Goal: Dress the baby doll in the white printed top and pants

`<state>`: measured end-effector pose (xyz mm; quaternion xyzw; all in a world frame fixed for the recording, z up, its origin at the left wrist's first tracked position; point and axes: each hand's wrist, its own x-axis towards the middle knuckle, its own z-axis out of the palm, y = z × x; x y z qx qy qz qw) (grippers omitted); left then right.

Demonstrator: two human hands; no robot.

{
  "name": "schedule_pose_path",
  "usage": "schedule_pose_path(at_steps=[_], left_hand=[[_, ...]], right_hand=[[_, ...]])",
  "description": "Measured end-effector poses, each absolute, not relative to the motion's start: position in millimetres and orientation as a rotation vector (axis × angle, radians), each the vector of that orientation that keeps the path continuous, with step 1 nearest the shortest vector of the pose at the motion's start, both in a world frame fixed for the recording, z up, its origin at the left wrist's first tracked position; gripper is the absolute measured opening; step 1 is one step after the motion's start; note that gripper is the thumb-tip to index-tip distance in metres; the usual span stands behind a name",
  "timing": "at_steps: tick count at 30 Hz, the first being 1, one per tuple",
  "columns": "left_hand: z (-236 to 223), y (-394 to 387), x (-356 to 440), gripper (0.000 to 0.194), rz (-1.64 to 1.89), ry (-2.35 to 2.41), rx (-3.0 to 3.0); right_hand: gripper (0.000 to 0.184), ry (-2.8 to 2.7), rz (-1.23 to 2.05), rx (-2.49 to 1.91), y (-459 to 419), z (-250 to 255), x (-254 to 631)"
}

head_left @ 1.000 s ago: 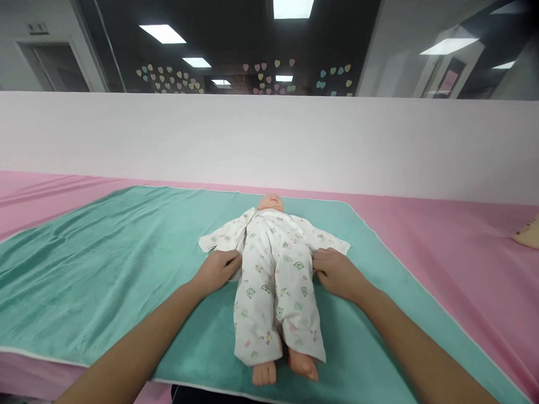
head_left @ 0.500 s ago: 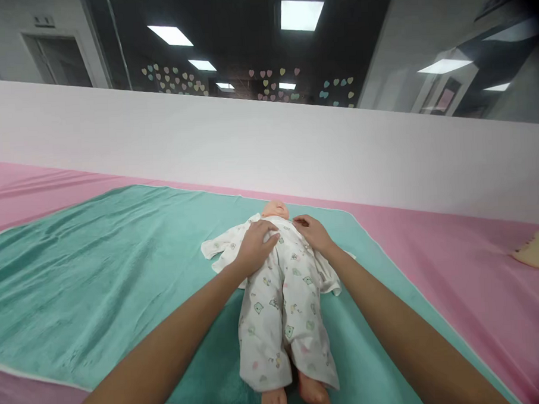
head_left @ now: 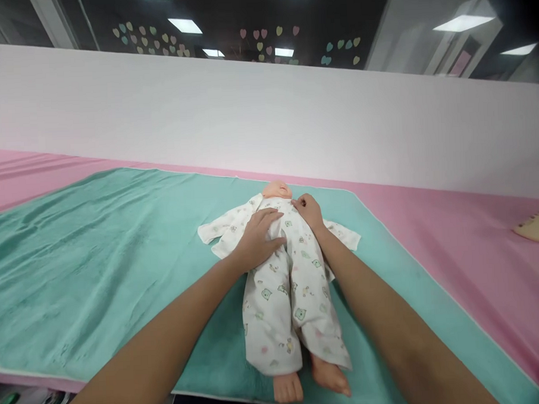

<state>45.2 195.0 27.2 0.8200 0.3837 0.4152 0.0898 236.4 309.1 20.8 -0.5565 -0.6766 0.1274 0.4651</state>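
Note:
A baby doll [head_left: 278, 190] lies on its back with its feet toward me, wearing a white printed long-sleeved shirt [head_left: 226, 225] and matching trousers [head_left: 273, 297]. My left hand [head_left: 258, 239] rests across the doll's belly and hip, fingers stretched and thumb apart. On the other side, my right hand [head_left: 309, 211] is curled, its fingertips closed on the edge of the clothing by the upper chest. The fingers partly hide what exactly they grip. Both bare feet [head_left: 288, 388] stick out of the trouser legs, and the shirt sleeves spread out to either side.
A teal towel [head_left: 97, 263] lies under the doll on a pink cover [head_left: 458, 235]. A low white wall [head_left: 203, 121] with dark glass above stands behind. A pale yellow object [head_left: 538, 223] sits at the right edge. Something with a green lid [head_left: 9, 400] is below the table edge at left.
The view has tilted down. My left hand lies flatter over the doll's front. My right hand has curled in closer at the chest, and the shirt sleeve on that side shows more.

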Motion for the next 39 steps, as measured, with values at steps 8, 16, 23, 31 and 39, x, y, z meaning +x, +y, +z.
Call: schedule_pose_path(at_steps=[8, 16, 23, 31, 39], left_hand=[[43.3, 104.1, 25.5, 0.006, 1.282, 1.337, 2.334], [5.3, -25.1, 26.0, 0.047, 0.923, 1.357, 2.361], [3.5, -33.5, 37.6, 0.016, 1.040, 1.455, 2.345], [22.6, -51.9, 18.8, 0.017, 1.150, 1.313, 2.391], [9.1, -54.5, 18.8, 0.029, 1.000, 1.393, 2.525]], right_hand=[[0.013, -1.827, 0.187, -1.195, 162.9, 40.0, 253.1], [0.017, -2.558, 0.081, -1.013, -2.8, 43.3, 228.9], [0.013, -2.344, 0.096, -1.039, -20.9, 29.8, 210.5], [0.013, -2.046, 0.196, -1.065, -43.2, 15.5, 209.5], [0.012, -2.117, 0.144, -0.975, -42.4, 8.4, 202.6]])
